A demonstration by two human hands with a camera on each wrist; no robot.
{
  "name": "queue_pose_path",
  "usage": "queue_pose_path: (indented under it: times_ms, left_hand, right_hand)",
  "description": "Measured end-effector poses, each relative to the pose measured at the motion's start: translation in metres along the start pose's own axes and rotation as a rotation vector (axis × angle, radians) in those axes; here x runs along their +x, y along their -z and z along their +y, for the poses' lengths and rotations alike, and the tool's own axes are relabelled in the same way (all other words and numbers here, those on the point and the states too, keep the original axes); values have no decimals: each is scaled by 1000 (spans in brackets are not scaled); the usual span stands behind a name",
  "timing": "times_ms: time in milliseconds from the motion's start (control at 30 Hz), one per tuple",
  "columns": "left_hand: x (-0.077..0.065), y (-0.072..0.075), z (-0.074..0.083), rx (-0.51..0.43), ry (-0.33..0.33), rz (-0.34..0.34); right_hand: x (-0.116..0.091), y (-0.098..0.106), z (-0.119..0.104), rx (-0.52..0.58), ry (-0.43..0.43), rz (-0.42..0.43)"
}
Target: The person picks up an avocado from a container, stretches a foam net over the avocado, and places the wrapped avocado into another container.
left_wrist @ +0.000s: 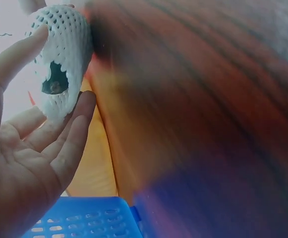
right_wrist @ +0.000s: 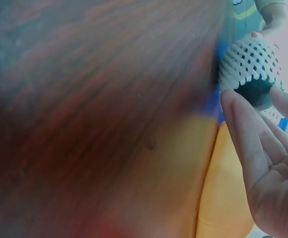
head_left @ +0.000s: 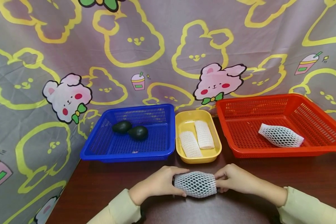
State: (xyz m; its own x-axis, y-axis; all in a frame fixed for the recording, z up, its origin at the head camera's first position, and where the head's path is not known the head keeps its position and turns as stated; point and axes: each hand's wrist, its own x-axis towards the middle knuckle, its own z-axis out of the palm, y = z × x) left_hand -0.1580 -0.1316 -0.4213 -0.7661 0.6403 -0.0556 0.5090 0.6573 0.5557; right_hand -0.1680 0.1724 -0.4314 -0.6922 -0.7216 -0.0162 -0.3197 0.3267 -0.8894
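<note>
Above the table's near part, an avocado [right_wrist: 255, 93] lies sideways inside a white foam net sleeve [head_left: 196, 185]. My left hand [head_left: 163, 182] holds the sleeve's left end between thumb and fingers. At the other end, my right hand [head_left: 235, 179] pinches the sleeve's rim with thumb and fingertips. Through the left opening, the left wrist view shows the dark stem end. The fruit's rounded end shows past the net's edge in the right wrist view. Most of the avocado is covered by mesh.
A blue basket [head_left: 145, 155] with two bare avocados [head_left: 138, 133] stands at the left. In the middle, a yellow tray [head_left: 217, 146] holds two flat foam sleeves [head_left: 204, 134]. The red basket [head_left: 268, 152] at the right contains a netted avocado [head_left: 281, 136]. A patterned curtain hangs behind.
</note>
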Motion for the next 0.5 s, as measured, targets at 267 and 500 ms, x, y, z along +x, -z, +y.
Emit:
queue_pose_path:
  times_ms: [267, 500]
  left_hand:
    - [-5, 5, -2, -50, -7, 9]
    - [-7, 9, -3, -89, -4, 13]
  right_hand:
    - [-3, 4, -2, -26, -10, 18]
    - [-6, 9, -3, -51, 4, 29]
